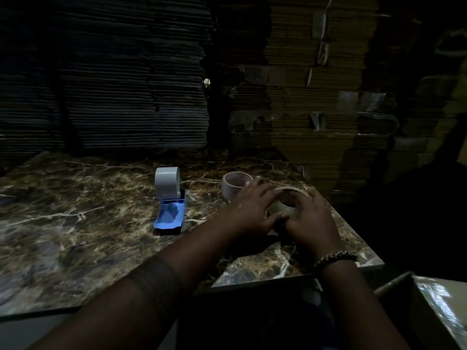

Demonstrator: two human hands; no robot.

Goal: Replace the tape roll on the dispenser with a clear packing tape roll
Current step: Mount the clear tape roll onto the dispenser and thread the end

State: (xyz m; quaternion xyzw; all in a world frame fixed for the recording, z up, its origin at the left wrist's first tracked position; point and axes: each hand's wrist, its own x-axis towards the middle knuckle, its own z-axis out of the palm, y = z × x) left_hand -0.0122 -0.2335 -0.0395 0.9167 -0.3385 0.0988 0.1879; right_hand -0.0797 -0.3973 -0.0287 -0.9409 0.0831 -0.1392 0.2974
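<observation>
A blue tape dispenser [169, 216] lies on the marble table [75, 210], with a pale roll [166, 181] standing upright on it. To its right, a clear packing tape roll [286, 204] lies flat near the table's right edge. My left hand [252, 208] grips this roll's left side and my right hand [312, 221] grips its right side, fingers over the rim. Just behind my left hand a whitish tape roll [233, 184] lies flat on the table.
Tall stacks of flattened cardboard [126, 84] stand along the back of the table. More stacked cartons [316, 97] rise at the right. An open cardboard box [417, 306] sits below the table's near right corner. The scene is dim.
</observation>
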